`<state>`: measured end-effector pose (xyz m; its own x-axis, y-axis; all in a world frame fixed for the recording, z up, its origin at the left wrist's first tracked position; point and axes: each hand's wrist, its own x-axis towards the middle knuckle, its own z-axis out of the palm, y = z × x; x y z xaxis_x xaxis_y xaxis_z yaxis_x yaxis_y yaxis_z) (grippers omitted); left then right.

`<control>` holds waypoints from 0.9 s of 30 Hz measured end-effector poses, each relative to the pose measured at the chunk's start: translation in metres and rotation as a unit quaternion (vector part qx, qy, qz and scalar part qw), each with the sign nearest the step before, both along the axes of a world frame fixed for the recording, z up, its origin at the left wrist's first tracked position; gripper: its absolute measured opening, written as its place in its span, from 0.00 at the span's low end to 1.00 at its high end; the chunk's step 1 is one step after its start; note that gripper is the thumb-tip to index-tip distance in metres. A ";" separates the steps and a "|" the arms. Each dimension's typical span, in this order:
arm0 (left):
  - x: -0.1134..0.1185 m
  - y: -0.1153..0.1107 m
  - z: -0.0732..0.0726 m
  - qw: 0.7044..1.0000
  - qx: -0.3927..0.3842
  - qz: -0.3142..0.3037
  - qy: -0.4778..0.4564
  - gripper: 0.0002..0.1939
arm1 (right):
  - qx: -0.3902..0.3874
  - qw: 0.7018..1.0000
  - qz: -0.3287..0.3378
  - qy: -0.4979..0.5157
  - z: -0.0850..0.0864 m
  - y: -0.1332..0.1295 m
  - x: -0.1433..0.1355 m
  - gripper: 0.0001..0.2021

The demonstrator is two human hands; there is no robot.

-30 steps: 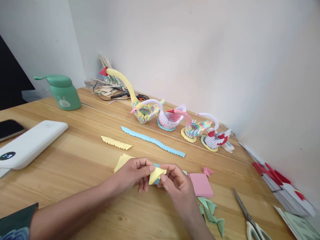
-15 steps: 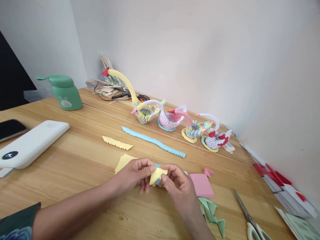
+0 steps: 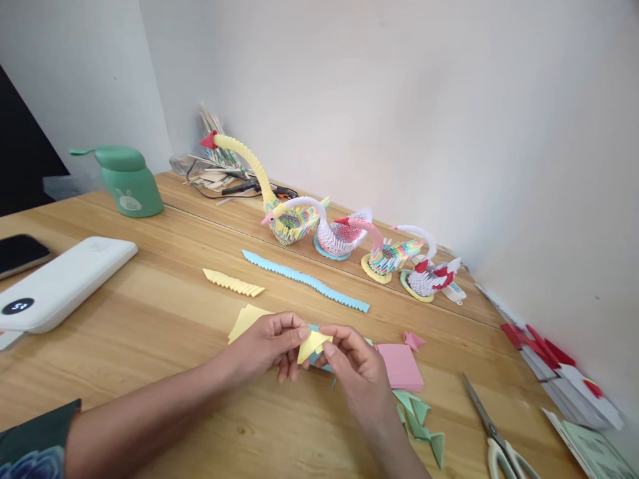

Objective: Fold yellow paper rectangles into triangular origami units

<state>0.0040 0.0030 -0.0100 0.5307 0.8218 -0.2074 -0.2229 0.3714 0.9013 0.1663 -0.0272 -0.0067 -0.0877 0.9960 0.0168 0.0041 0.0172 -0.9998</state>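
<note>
Between both hands is a small piece of folded yellow paper (image 3: 312,345). My left hand (image 3: 279,342) pinches its left side between thumb and fingers. On its right side, my right hand (image 3: 355,359) grips the paper with thumb and forefinger. Behind the hands, blue paper (image 3: 319,362) shows in part, mostly hidden. A stack of yellow paper (image 3: 245,320) lies by my left hand, and a pink paper stack (image 3: 401,366) is right of my right hand. Several folded green paper pieces (image 3: 417,419) lie near my right wrist, and a folded pink piece (image 3: 413,340) sits behind the pink stack.
Farther back lie a blue folded-paper strip (image 3: 304,279) and a yellow strip (image 3: 232,283). Several paper swans (image 3: 334,239) stand along the wall. Scissors (image 3: 492,429) lie at right. At left are a white power bank (image 3: 74,279), a phone (image 3: 20,255) and a green bottle (image 3: 130,183).
Both hands stay on the folded yellow paper, which has turned slightly, with a small flap now showing near my right thumb. The whole view has shifted a little.
</note>
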 end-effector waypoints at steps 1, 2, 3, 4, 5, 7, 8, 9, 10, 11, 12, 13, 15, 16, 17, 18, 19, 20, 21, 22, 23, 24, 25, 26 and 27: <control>0.000 0.000 0.000 1.000 -0.001 -0.001 -0.001 0.20 | -0.001 1.000 -0.010 0.005 0.001 0.000 -0.001 0.09; -0.001 0.000 0.000 1.000 0.000 -0.001 -0.001 0.20 | -0.003 1.000 -0.021 0.010 0.002 -0.001 -0.002 0.09; -0.001 0.001 -0.001 1.000 0.002 -0.001 0.002 0.19 | -0.006 0.999 -0.029 0.015 0.003 -0.001 -0.004 0.09; -0.001 0.001 -0.002 1.000 0.007 0.000 0.006 0.19 | -0.010 0.999 -0.035 0.017 0.004 -0.002 -0.005 0.09; -0.001 0.001 -0.002 1.000 0.013 0.001 0.012 0.18 | -0.013 0.999 -0.042 0.017 0.005 -0.002 -0.006 0.09; -0.001 0.002 -0.003 0.999 0.034 0.007 0.027 0.18 | -0.015 0.998 -0.055 0.012 0.006 -0.002 -0.007 0.09; -0.001 0.002 -0.003 0.998 0.049 0.015 0.038 0.18 | -0.012 0.998 -0.060 0.006 0.006 -0.001 -0.007 0.09; -0.001 0.001 -0.002 0.996 0.066 0.026 0.053 0.17 | -0.005 0.998 -0.063 -0.004 0.006 -0.001 -0.007 0.08; -0.001 0.000 -0.001 0.993 0.087 0.038 0.071 0.16 | 0.004 0.998 -0.066 -0.018 0.005 -0.001 -0.007 0.08; -0.001 -0.001 0.001 0.988 0.110 0.050 0.094 0.13 | 0.016 0.997 -0.070 -0.037 0.004 -0.001 -0.006 0.08; -0.001 -0.002 0.002 0.983 0.133 0.058 0.115 0.12 | 0.029 0.995 -0.072 -0.061 0.003 -0.001 -0.006 0.07; -0.001 -0.004 0.003 0.978 0.152 0.059 0.133 0.11 | 0.042 0.993 -0.074 -0.086 0.003 -0.001 -0.006 0.07; -0.001 -0.006 0.005 0.972 0.172 0.047 0.155 0.11 | 0.063 0.987 -0.074 -0.131 0.002 -0.002 -0.006 0.06; -0.001 -0.007 0.006 0.971 0.173 0.040 0.162 0.11 | 0.072 0.984 -0.072 -0.148 0.003 -0.002 -0.006 0.06; -0.001 -0.008 0.006 0.970 0.172 0.036 0.170 0.11 | 0.081 0.981 -0.070 -0.160 0.003 -0.003 -0.006 0.06; 0.000 -0.008 0.006 0.968 0.171 0.033 0.179 0.11 | 0.089 0.979 -0.069 -0.169 0.003 -0.003 -0.007 0.06; 0.000 -0.008 0.006 0.966 0.172 0.033 0.188 0.10 | 0.096 0.977 -0.069 -0.176 0.003 -0.003 -0.007 0.06; 0.001 -0.008 0.007 0.964 0.174 0.034 0.198 0.09 | 0.101 0.976 -0.069 -0.179 0.003 -0.003 -0.007 0.06; 0.001 -0.007 0.007 0.962 0.178 0.033 0.206 0.08 | 0.104 0.976 -0.070 -0.178 0.003 -0.004 -0.008 0.07; 0.001 -0.007 0.008 0.960 0.181 0.033 0.213 0.07 | 0.103 0.977 -0.072 -0.174 0.003 -0.004 -0.008 0.07; 0.001 -0.007 0.008 0.958 0.183 0.032 0.218 0.06 | 0.099 0.978 -0.073 -0.166 0.003 -0.004 -0.008 0.08; 0.001 -0.007 0.009 0.957 0.185 0.031 0.221 0.06 | 0.093 0.981 -0.072 -0.156 0.003 -0.004 -0.007 0.08; 0.001 -0.007 0.010 0.956 0.188 0.028 0.223 0.06 | 0.085 0.983 -0.071 -0.146 0.004 -0.004 -0.007 0.08; 0.000 -0.007 0.011 0.957 0.190 0.025 0.220 0.05 | 0.075 0.985 -0.070 -0.137 0.005 -0.004 -0.007 0.08; 0.000 -0.007 0.011 0.958 0.190 0.022 0.214 0.06 | 0.064 0.987 -0.069 -0.129 0.005 -0.003 -0.007 0.08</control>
